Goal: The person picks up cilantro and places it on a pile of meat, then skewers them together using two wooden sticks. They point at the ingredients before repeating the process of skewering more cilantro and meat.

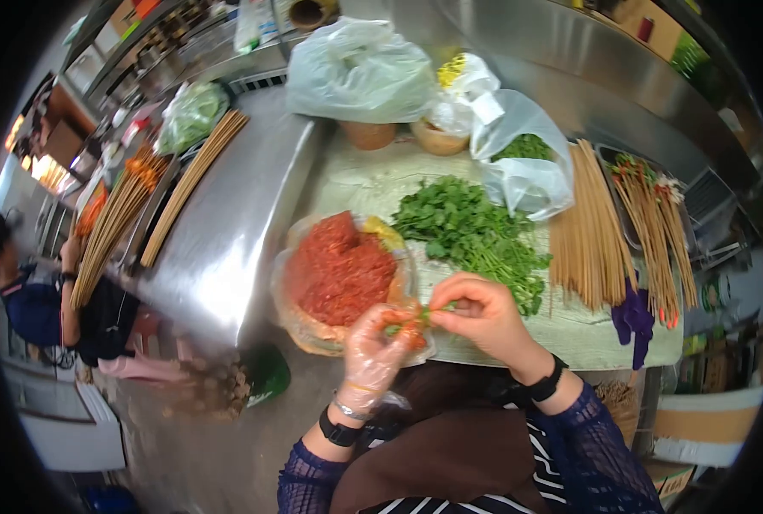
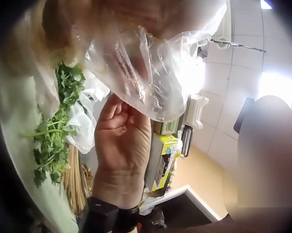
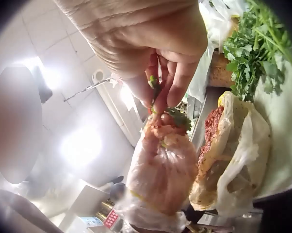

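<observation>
Brown cloth point(image 1: 441, 428) covers my front. Just past it, my plastic-gloved left hand point(image 1: 375, 347), smeared red, curls round a green sprig point(image 3: 180, 118). My bare right hand point(image 1: 482, 317) pinches the same sprig between thumb and fingers, so it sits between the two hands. Red mince point(image 1: 339, 278) in clear plastic point(image 3: 240, 160) lies just beyond my left; leafy greens point(image 1: 467, 218) rest on the surface point(image 1: 360, 184) beyond my right.

Mince point(image 1: 343, 278) looks rough, plastic glove point(image 1: 371, 358) crinkled, metal counter point(image 1: 232, 193) glossy.
</observation>
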A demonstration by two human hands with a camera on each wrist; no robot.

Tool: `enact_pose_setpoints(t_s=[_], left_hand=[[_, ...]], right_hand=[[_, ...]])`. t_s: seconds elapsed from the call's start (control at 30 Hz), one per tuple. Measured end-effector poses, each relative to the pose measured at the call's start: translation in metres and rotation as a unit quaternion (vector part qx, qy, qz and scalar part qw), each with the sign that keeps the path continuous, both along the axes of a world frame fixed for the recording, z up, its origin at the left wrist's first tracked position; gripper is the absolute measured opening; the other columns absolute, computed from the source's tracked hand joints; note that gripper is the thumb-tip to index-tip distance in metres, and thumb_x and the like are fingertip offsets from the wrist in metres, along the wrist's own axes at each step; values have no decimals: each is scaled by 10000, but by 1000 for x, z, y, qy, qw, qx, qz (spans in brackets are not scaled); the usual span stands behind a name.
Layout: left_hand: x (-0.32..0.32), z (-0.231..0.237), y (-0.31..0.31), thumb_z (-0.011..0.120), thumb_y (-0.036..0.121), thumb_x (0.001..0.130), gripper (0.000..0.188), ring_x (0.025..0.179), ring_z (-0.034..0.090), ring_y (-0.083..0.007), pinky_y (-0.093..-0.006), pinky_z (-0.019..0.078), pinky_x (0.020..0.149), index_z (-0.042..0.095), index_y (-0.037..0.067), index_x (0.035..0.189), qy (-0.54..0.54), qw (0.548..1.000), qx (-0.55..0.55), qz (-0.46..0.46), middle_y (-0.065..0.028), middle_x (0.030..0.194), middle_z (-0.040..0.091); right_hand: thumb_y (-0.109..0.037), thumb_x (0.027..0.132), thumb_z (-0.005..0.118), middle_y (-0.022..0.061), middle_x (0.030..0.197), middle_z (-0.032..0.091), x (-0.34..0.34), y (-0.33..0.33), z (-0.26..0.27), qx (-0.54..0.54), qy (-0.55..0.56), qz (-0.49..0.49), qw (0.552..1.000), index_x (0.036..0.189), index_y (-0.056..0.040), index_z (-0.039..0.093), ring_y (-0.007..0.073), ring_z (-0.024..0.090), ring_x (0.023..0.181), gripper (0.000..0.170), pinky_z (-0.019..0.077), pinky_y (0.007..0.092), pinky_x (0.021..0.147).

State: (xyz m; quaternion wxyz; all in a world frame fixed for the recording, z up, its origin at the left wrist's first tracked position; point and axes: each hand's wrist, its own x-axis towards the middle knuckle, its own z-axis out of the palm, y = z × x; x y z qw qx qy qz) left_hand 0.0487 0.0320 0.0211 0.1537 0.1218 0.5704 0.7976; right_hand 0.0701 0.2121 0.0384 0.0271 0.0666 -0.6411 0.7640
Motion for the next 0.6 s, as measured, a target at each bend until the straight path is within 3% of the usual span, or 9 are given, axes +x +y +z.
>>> enact_pose_setpoints(t_s=[0.07, 0.17, 0.27, 0.33, 0.37, 0.4, 0.43, 0.5, 0.6], left_hand=[[6, 6, -1, 611, -42, 839, 105, 805, 618, -132, -268, 540, 701, 582, -19, 938, -6, 996, -86, -8, -82, 970, 625], [10, -3, -9, 612, -59, 829, 117, 825, 625, -138, -266, 535, 716, 604, -35, 944, 78, 980, -180, -32, -95, 975, 644], [4, 4, -21, 620, -73, 811, 160, 827, 632, -151, -266, 529, 738, 614, -39, 967, 285, 924, -256, -8, -107, 976, 659], [-2, 6, -38, 633, -64, 802, 209, 892, 631, -162, -282, 512, 786, 655, -16, 1004, 250, 912, -316, 72, -108, 982, 669], [-11, 7, -45, 645, -63, 794, 232, 891, 632, -163, -280, 513, 768, 674, 9, 1012, 261, 913, -285, 131, -113, 986, 671], [-23, 6, -59, 707, 4, 765, 303, 802, 672, -193, -296, 531, 725, 673, 66, 1060, 294, 872, -355, 165, -117, 899, 692], [-37, 6, -67, 717, 13, 754, 274, 810, 680, -211, -303, 533, 729, 682, 65, 1020, 353, 832, -377, 201, -119, 902, 694], [-53, 18, -74, 724, 28, 721, 229, 841, 663, -255, -322, 525, 729, 682, 46, 945, 371, 778, -473, 184, -123, 944, 680], [-68, 17, -70, 728, 82, 691, 234, 796, 649, -293, -351, 522, 691, 680, 68, 920, 409, 730, -527, 149, -117, 907, 668]], right_hand=[[66, 785, 663, 59, 978, 580, 10, 2, -9, 6, -14, -6, 1000, 873, 28, 633, 88, 591, 851, 100, 504, 208, 730], [71, 790, 654, 60, 972, 583, 18, 2, -17, -2, -40, 1, 999, 872, 30, 633, 96, 595, 851, 94, 508, 213, 731], [62, 799, 647, 58, 959, 587, 20, 8, -22, -41, -88, 51, 994, 874, 27, 633, 107, 602, 849, 84, 510, 218, 732], [60, 802, 643, 58, 949, 590, 21, 11, -28, -43, -111, 102, 988, 878, 26, 633, 115, 607, 846, 83, 511, 222, 733], [61, 803, 640, 57, 943, 590, 22, 11, -36, -28, -117, 131, 984, 880, 26, 632, 119, 609, 842, 85, 512, 225, 733], [62, 803, 638, 56, 938, 591, 23, 12, -44, -14, -122, 159, 980, 882, 27, 632, 123, 611, 838, 87, 512, 227, 733], [66, 802, 635, 59, 937, 590, 23, 13, -52, 25, -109, 139, 984, 880, 26, 631, 125, 611, 840, 88, 513, 230, 733], [74, 800, 630, 63, 937, 587, 24, 18, -65, 102, -82, 97, 987, 875, 26, 628, 129, 610, 843, 90, 514, 236, 735], [77, 796, 632, 69, 946, 580, 23, 31, -75, -16, -88, -13, 996, 863, 22, 624, 124, 599, 846, 87, 511, 240, 737]])
